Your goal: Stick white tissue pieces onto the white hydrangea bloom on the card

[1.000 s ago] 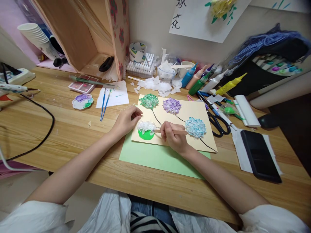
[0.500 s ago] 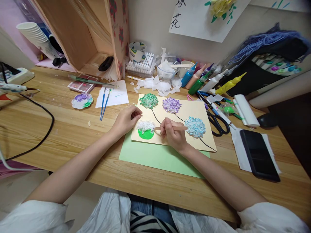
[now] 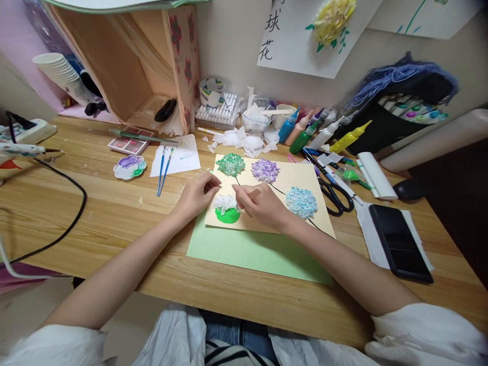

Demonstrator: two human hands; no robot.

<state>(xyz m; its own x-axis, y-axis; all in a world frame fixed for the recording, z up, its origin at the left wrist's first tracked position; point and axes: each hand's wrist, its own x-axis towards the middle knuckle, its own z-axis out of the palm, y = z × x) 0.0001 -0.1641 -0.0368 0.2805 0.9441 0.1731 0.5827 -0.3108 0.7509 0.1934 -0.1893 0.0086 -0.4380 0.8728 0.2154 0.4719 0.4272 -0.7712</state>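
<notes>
Scissors (image 3: 337, 199), phone (image 3: 400, 244) right of card (image 3: 295, 177); left hand (image 3: 196, 195), right hand (image 3: 261, 204) curled, grips unclear.

Brushes (image 3: 165, 172), paint palette (image 3: 129, 167), paper scraps (image 3: 241, 139) — this is a craft workspace.

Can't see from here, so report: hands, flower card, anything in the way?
Left hand at left edge of flower card; right hand over it, grip hidden. White tuft covers top of green patch. Right hand hides card's middle.
</notes>
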